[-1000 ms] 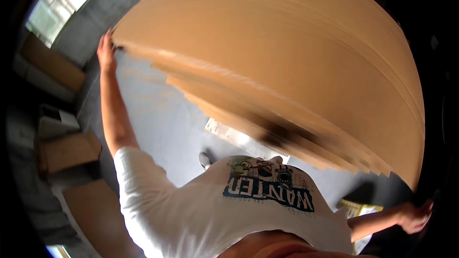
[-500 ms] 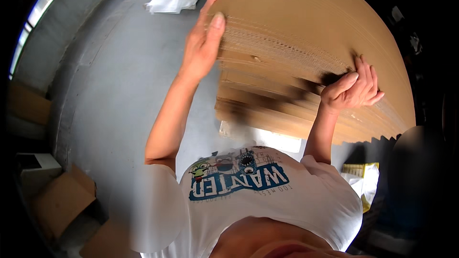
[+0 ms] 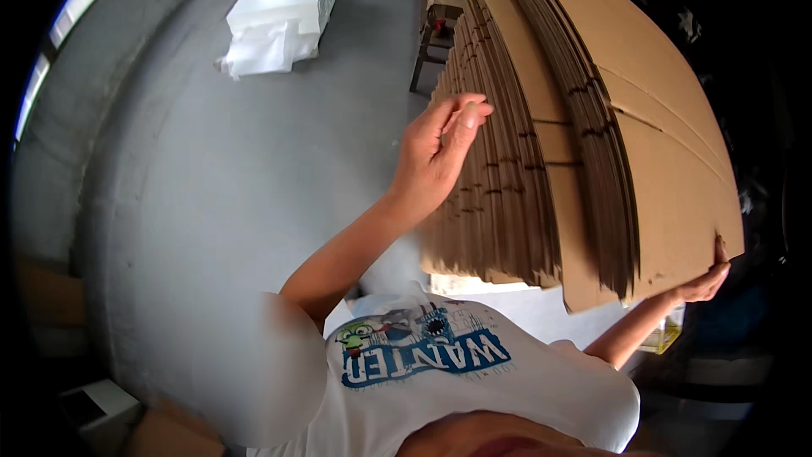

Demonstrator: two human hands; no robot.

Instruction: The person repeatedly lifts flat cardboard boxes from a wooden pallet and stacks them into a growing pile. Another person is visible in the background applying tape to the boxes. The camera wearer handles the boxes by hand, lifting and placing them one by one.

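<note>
Flattened cardboard boxes stand in a tall stack (image 3: 499, 195) to my right, their many folded edges facing left. On top lies a separate bundle of flattened cardboard boxes (image 3: 677, 178), shifted to the right of the stack. My right hand (image 3: 709, 282) grips the bundle's near right corner, its fingers partly hidden by the board. My left hand (image 3: 436, 152) hovers before the stack's left edges, fingers curled in and thumb close to them. Nothing shows in it, and I cannot tell whether the fingertips brush the cardboard.
A white box with loose white wrapping (image 3: 283, 21) sits on the grey floor (image 3: 228, 169) at the far left. Behind the stack stands a dark-legged piece of furniture (image 3: 427, 59). An open cardboard box (image 3: 169, 432) and a white box (image 3: 101, 402) are at the lower left.
My left hand has come off the cardboard's left edge and moved right and nearer. My right hand has slid to the right, to the near corner. The upper bundle has turned and shifted right.
</note>
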